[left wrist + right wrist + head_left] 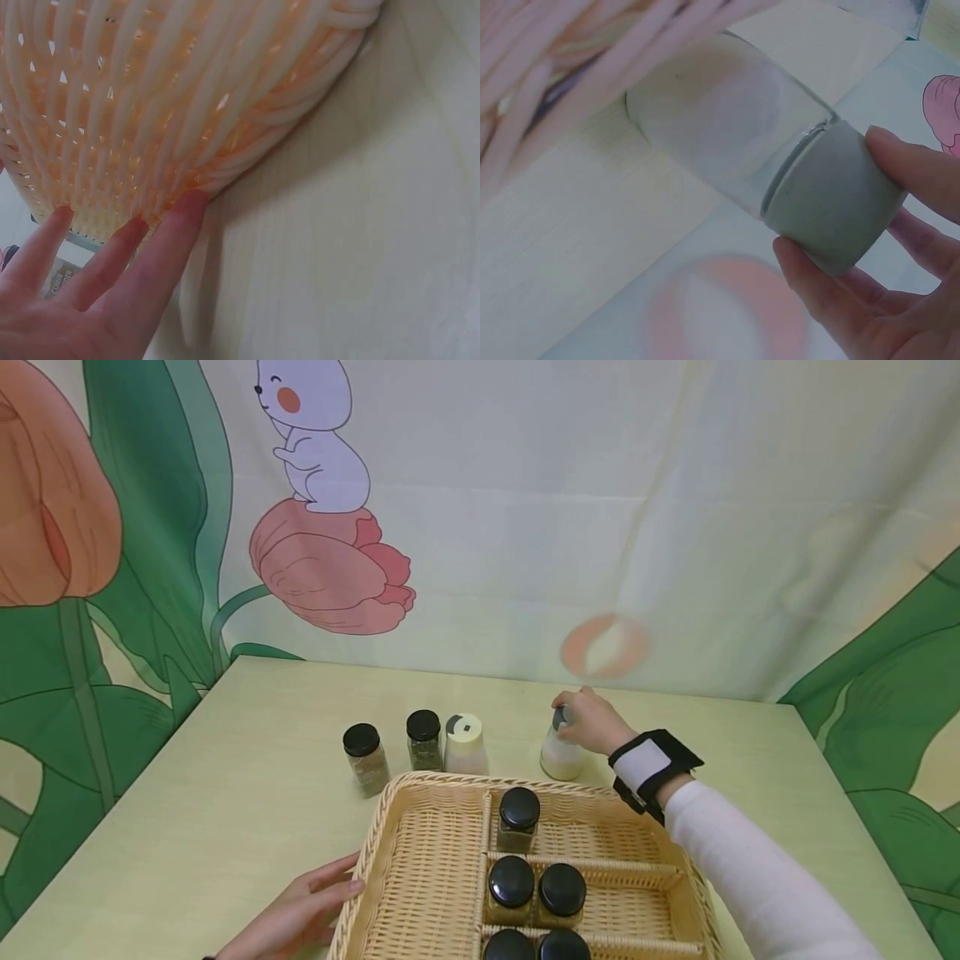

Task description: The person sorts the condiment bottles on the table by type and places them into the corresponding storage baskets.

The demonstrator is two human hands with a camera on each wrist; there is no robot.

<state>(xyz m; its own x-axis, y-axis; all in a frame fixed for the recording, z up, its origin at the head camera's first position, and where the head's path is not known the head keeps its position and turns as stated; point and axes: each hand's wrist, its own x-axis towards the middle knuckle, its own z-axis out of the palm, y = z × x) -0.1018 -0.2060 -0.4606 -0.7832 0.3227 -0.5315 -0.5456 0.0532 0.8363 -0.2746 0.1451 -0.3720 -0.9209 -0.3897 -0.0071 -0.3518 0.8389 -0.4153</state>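
Observation:
My right hand (592,720) pinches the grey-green cap of a clear glass seasoning jar (561,756) with pale contents, behind the basket. In the right wrist view, thumb and fingers are around the jar's cap (836,199). My left hand (300,906) touches the outer left side of a woven basket (435,860). Fairly straight fingers (161,259) lie against the weave in the left wrist view. Inside the basket, several black-lidded spice jars (512,883) stand in the divided compartments on its right side.
Behind the basket stand a black-lidded spice jar (367,764), another with green contents (425,743), and a cream-capped bottle (466,745). They stand on a pale wooden table (247,777). A printed cloth (487,527) hangs along the table's back edge.

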